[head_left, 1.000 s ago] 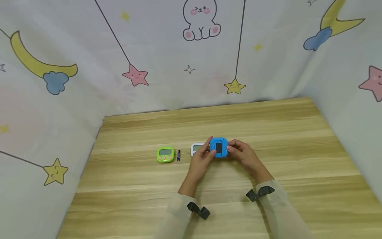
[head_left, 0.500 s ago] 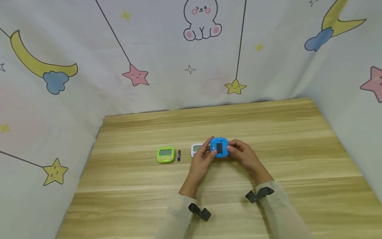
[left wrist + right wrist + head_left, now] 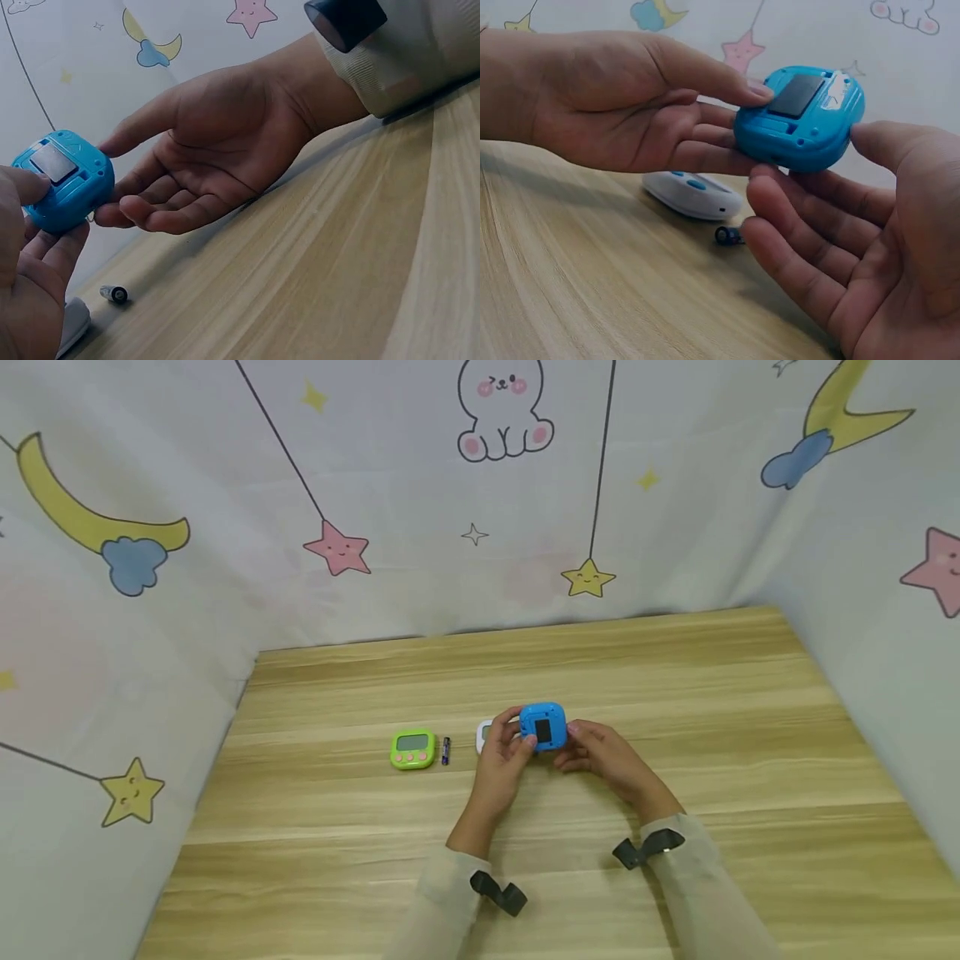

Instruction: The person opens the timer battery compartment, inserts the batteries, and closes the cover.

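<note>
A blue digital timer is held above the table, its back with a dark rectangular patch turned up. My left hand grips its left side, thumb over the back and fingers beneath. At the opposite edge my right hand pinches lightly: the right wrist view has its thumb on the rim and fingertips below. Behind the left hand, a white timer lies partly hidden; its blue buttons show in the right wrist view. Beside it lies a small battery, which the hands hide in the head view.
A green timer with pink buttons lies face up on the wooden table, to the left. Another small battery lies just right of it. A printed white cloth hangs behind the table and along both sides.
The blue timer has shifted slightly left and tilted. My right thumb has slid from its back to its edge, and the other right fingers have dropped lower and spread.
</note>
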A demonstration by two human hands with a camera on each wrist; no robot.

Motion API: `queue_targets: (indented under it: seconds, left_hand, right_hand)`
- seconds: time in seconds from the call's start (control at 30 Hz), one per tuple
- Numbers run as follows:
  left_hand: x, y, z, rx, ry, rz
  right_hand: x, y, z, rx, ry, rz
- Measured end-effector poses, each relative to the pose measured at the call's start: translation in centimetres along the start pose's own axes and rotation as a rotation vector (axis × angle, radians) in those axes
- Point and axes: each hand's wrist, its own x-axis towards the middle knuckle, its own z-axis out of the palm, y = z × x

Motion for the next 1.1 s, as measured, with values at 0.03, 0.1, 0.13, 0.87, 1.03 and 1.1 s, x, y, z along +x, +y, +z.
queue_targets:
  seconds: [0.03, 0.1, 0.13, 0.87, 1.03, 1.1]
  left_hand:
    - [0.0, 0.0, 0.0, 0.001, -0.004, 0.006]
    - [0.0, 0.0, 0.1, 0.006, -0.010, 0.014]
    - [0.0, 0.0, 0.1, 0.008, -0.010, 0.018]
    - [-0.2, 1.1, 0.4, 0.321, -0.006, 0.108]
    - [-0.2, 1.2, 0.6, 0.289, -0.005, 0.102]
    - [-0.1, 1.1, 0.6, 0.260, -0.008, 0.101]
  right_hand:
    - [0.0, 0.0, 0.0, 0.006, -0.009, 0.004]
    - [-0.1, 0.0, 0.1, 0.017, -0.018, 0.008]
    - [-0.1, -0.1, 0.1, 0.021, -0.020, 0.009]
    - [0.2, -0.4, -0.2, 0.058, 0.092, -0.045]
    - [0.3, -0.2, -0.3, 0.053, 0.108, -0.102]
    - [0.4, -0.1, -0.4, 0.037, 0.118, -0.126]
